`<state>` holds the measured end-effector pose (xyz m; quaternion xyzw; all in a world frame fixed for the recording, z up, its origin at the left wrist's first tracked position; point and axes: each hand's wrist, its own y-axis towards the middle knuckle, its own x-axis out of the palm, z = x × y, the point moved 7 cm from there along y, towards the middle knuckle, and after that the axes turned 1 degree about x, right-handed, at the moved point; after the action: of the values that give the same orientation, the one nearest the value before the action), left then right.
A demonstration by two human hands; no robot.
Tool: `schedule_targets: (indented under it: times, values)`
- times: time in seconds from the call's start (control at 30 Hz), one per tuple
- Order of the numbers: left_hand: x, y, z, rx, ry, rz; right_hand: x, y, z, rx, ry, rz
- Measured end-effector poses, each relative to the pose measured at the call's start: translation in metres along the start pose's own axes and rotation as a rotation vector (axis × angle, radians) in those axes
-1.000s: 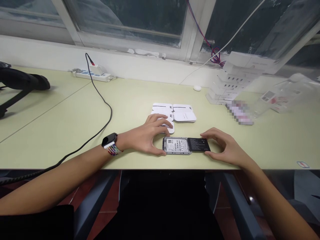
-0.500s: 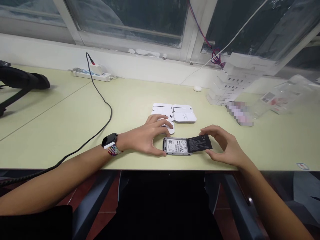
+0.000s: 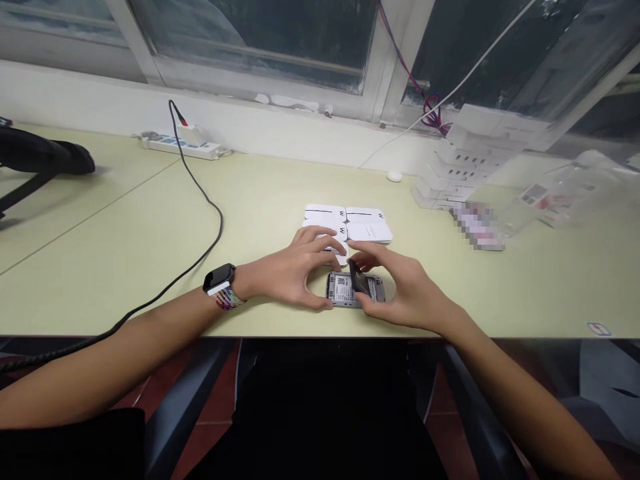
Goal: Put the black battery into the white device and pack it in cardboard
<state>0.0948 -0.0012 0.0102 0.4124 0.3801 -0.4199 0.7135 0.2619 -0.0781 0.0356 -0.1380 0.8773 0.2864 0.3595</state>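
Note:
A small handheld device [image 3: 342, 291] lies near the table's front edge with its back off, baring a label with a QR code. My left hand [image 3: 295, 273] holds its left end, the thumb at the near corner and the index finger at the far side. Between the thumb and fingers of my right hand [image 3: 410, 283] is a flat black battery [image 3: 358, 279], tilted up over the right part of the device. Some of that right part is hidden behind the battery. White rounded covers [image 3: 369, 231] lie in a group just beyond my left fingertips.
White boxes [image 3: 460, 163] are stacked at the back right, beside a blurred-out packet [image 3: 477, 227] and a clear plastic bag [image 3: 565, 193]. A black cable [image 3: 220, 227] runs across the left from a power strip [image 3: 187, 147]. A small white object [image 3: 395, 177] lies by the wall.
My right hand has moved left with the battery, which has gone from lying flat at the device's right end to standing tilted over the device. My left hand has stayed in place.

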Motion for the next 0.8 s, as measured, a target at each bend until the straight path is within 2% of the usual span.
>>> schedule_targets:
  times: [0.23,0.33,0.53,0.6,0.67,0.73,0.8]
  values:
    - [-0.001,0.002,0.001,0.002,-0.032,0.025,0.017,0.004,0.005,-0.071,-0.144,-0.1]
    - [-0.001,0.003,0.002,0.01,-0.028,0.029,0.018,-0.005,0.008,-0.128,-0.179,-0.098]
    - [0.0,0.003,0.001,0.013,-0.013,0.031,0.02,-0.031,0.017,-0.075,-0.263,-0.152]
    - [0.0,0.002,0.001,0.017,0.001,0.031,0.016,-0.033,0.019,-0.064,-0.246,-0.142]
    - [0.0,0.001,0.001,0.023,0.01,0.032,0.004,-0.028,0.026,-0.042,-0.226,-0.065]
    - [0.0,0.001,0.001,0.031,0.008,0.031,-0.012,-0.018,0.039,-0.007,-0.242,0.033]
    - [0.0,0.001,0.001,0.031,-0.001,0.027,-0.023,-0.005,0.057,0.037,-0.319,0.068]
